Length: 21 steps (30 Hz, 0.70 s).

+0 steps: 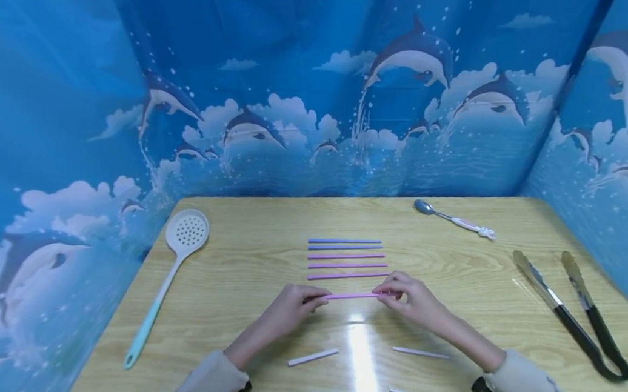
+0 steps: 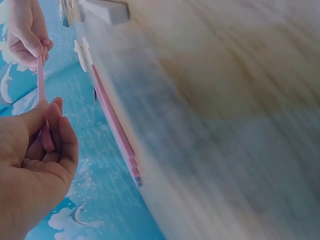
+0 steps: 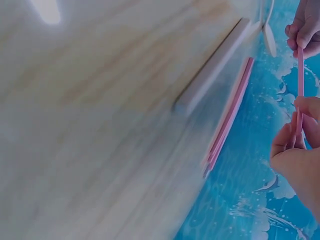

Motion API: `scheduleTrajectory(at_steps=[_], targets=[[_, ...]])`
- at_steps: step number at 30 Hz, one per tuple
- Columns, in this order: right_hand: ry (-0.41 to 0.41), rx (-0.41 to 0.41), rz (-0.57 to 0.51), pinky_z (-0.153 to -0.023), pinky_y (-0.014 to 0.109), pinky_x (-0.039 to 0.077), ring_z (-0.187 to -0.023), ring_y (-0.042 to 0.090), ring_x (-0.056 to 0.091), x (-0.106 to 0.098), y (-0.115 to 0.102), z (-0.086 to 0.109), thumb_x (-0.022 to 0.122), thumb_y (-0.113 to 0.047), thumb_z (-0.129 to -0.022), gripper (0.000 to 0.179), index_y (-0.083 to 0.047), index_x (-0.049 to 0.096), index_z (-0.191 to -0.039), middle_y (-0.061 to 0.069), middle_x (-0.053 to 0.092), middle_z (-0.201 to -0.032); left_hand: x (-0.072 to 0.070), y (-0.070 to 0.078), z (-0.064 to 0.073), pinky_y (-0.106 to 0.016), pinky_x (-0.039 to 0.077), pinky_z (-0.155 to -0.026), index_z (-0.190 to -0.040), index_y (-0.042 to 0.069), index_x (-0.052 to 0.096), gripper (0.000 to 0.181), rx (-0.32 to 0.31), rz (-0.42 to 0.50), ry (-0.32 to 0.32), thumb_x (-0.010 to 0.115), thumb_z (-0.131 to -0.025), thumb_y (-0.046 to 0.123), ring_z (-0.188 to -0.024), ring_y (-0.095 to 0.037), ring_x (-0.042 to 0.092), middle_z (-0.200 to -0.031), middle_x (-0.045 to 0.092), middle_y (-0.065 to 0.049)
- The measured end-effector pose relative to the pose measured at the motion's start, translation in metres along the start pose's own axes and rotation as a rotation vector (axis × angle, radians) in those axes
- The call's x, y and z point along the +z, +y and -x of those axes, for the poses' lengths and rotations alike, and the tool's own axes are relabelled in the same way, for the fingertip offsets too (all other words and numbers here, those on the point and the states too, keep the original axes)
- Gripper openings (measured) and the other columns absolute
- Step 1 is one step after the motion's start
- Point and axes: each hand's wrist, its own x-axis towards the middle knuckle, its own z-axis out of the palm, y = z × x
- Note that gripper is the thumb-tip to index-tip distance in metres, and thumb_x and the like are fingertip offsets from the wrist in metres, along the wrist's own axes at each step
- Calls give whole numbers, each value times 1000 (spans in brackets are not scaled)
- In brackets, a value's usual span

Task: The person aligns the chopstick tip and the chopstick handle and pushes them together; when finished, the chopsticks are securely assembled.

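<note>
A thin pink stick (image 1: 352, 296) stretches level between both hands, near the middle of the table. My left hand (image 1: 297, 308) pinches its left end between thumb and fingers, and my right hand (image 1: 408, 297) pinches the right end. In the left wrist view the pink stick (image 2: 41, 80) is held up off the wood. Just beyond the hands, several sticks lie in parallel, pink ones (image 1: 347, 266) nearer and blue ones (image 1: 344, 243) at the back. Closer to me, pale lilac sticks lie apart, one (image 1: 313, 357) left and another (image 1: 420, 352) right.
A slotted skimmer (image 1: 187, 232) with a mint handle lies at the left of the wooden table (image 1: 240, 237). Toward the back right is a spoon (image 1: 452, 218) with a white and pink handle. Black-handled tongs (image 1: 588, 322) lie spread at the right. A dolphin-print curtain (image 1: 307, 99) surrounds the table.
</note>
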Motion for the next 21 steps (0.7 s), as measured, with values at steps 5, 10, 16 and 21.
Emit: scheduleTrajectory(at_steps=[5,10,16,21], targets=[[-11,39,9,-58,18,49,-70,0,51,0,10,-3,70,5,-78,11,-1,71,-87,-1,61,-78,0,-9,-5,-19,51,-60,-110,-1,68,24,-25,5,12,60,-93,14,-66,-12,60,-91,72,-11],[-51,135,12,-60,18,50,-70,0,51,0,20,-6,69,3,-80,9,-1,71,-88,-2,60,-78,-2,-20,-11,-21,54,-74,-105,1,70,19,-35,-37,45,64,-90,12,-85,-18,67,-99,72,-11],[-102,211,43,-62,19,49,-71,3,50,2,28,-11,69,0,-81,8,-1,71,-89,-2,59,-78,-5,-33,-19,-22,53,-76,-101,3,72,16,-65,-52,25,66,-88,10,-85,-18,66,-95,72,-9],[-159,265,53,-64,19,48,-72,4,50,6,37,-15,70,-4,-83,7,-3,70,-89,-2,59,-80,-4,-39,-25,-20,51,-72,-97,2,72,13,-60,-73,7,67,-86,8,-79,-16,63,-88,70,-7]])
